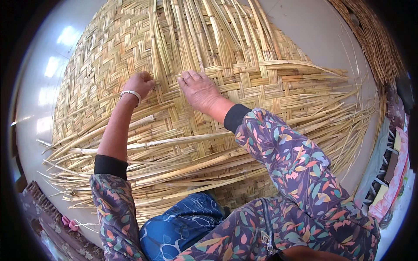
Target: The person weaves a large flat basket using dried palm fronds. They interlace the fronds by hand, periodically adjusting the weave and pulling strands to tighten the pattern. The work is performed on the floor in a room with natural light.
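A large mat [102, 56] of flat, straw-coloured reed strips is spread beneath both my hands, woven in a zigzag pattern. My left hand [138, 85], with a pale bangle at the wrist, is closed in a pinch at the weave; the strip between its fingers is mostly hidden. Just to the right, my right hand [200, 92] bends its fingers over a crosswise reed strip [250, 67] where it meets the lengthwise ones. Loose lengthwise strips [187, 32] fan away from me beyond my hands. Many crosswise strip ends [331, 122] stick out at the right.
Smooth grey floor [300, 21] surrounds the mat. A brown bundle of thin stalks [370, 39] lies at the far right. At the right edge stands a rack with cloths [392, 174]. Patterned fabric [56, 222] and a small pink item [69, 222] are at the lower left. My blue-clad knee [183, 228] is at the near edge.
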A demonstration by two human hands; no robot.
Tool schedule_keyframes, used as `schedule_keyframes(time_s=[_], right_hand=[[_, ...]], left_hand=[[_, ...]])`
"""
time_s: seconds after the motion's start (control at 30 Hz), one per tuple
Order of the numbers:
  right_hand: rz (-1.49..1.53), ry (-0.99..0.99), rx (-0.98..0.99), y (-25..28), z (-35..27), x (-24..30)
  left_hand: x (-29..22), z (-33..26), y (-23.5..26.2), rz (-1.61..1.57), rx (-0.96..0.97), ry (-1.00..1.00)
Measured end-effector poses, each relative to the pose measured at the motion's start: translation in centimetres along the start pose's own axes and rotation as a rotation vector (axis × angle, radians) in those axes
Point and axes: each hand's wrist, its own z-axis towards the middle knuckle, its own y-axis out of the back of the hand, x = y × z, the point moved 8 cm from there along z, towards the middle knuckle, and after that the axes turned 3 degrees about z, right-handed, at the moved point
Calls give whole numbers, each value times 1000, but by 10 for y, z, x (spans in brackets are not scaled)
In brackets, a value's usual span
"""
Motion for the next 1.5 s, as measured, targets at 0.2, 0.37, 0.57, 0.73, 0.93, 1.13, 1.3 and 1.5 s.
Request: schedule_keyframes(time_s=[0.2, 0.37, 0.57, 0.73, 0.93, 1.13, 1.3, 1.5], right_hand=[[50, -66, 55, 4, 3, -5], [38, -76, 26, 2, 6, -4], [-80, -65, 19, -6, 4, 2], [-186, -53, 119, -9, 6, 12], [-32, -85, 44, -2, 2, 2], [59, -130, -100, 26, -35, -23], [64, -238, 34, 30, -56, -55], [82, -139, 14, 41, -80, -53]], left_hand=[[1, 16, -2, -83, -28, -11], [2, 7, -2, -142, 13, -31], [-23, -12, 8, 157, -33, -61], [-30, -20, 7, 336, -45, -18], [-63, -42, 19, 393, -371, -221], [-113, -59, -34, 208, -425, -466], [-121, -51, -48, 422, -308, -437], [-123, -53, -52, 420, -300, -469]])
